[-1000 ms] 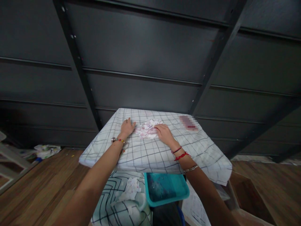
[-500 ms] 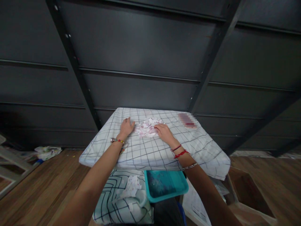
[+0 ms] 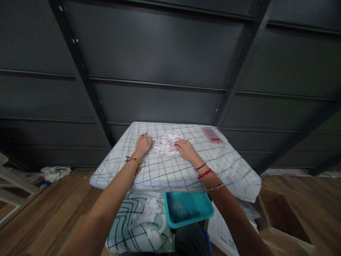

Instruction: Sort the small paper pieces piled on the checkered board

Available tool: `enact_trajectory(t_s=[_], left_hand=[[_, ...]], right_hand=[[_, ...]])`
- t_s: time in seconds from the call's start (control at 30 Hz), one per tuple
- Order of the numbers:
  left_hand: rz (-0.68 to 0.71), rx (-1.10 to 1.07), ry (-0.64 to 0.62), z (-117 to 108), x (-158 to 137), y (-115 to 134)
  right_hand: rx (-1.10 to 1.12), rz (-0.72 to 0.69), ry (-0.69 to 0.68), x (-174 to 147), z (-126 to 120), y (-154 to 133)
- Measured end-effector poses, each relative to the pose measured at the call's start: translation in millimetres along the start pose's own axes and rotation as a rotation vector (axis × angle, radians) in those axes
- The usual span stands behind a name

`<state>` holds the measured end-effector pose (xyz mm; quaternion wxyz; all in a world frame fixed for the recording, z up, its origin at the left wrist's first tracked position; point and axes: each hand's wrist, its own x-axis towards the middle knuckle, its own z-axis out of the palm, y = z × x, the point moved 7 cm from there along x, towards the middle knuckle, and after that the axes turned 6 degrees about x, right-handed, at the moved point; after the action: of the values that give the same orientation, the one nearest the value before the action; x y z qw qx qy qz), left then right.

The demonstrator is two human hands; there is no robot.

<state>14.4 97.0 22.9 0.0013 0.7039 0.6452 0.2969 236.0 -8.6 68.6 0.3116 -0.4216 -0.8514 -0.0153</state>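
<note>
A low heap of small white and pinkish scraps [image 3: 166, 144], paper-like, lies on a white checked cloth [image 3: 165, 174] over a small table. My left hand [image 3: 144, 143] rests on the cloth at the heap's left side, fingers apart and holding nothing visible. From the right, my right hand [image 3: 185, 149] lies over the heap's edge with its fingers stretched out and slightly bent, the tips touching the scraps. What is under those fingertips is hidden. Partly behind my left wrist is a small object with orange handles [image 3: 137, 171], perhaps scissors.
A pixelated phone-like object [image 3: 211, 135] lies at the table's back right. Below the front edge are a teal tray [image 3: 210, 212] and a checked cloth bundle [image 3: 149, 240] bearing white scraps [image 3: 151, 209]. A cardboard box [image 3: 285, 213] stands right; a dark panelled wall [image 3: 160, 46] rises behind.
Both hands stay in nearly the same places beside and on the heap. The view has shifted very slightly.
</note>
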Motion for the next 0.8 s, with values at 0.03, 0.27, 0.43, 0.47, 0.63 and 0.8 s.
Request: enact_trajectory(t_s=[0.03,0.27,0.43,0.47,0.63,0.8], left_hand=[[-0.005,-0.003,-0.004,0.3,-0.2,-0.4],[-0.004,-0.011,-0.013,0.8,-1.4,-0.1],[-0.023,0.013,-0.027,2.7,-1.0,-0.9],[-0.023,0.016,-0.027,2.7,-1.0,-0.7],[-0.028,0.016,-0.034,2.3,-1.1,-0.1],[-0.029,0.021,-0.037,0.4,-2.1,1.1]], right_hand=[[0.003,-0.005,0.002,-0.1,-0.6,-0.3],[0.002,-0.037,0.028,0.0,-2.3,-5.1],[0.009,-0.018,0.025,-0.1,0.8,0.0],[0.014,-0.018,0.038,0.0,0.1,0.9],[0.004,0.002,0.049,0.3,-0.9,2.7],[0.001,-0.01,0.026,-0.9,0.5,1.0]])
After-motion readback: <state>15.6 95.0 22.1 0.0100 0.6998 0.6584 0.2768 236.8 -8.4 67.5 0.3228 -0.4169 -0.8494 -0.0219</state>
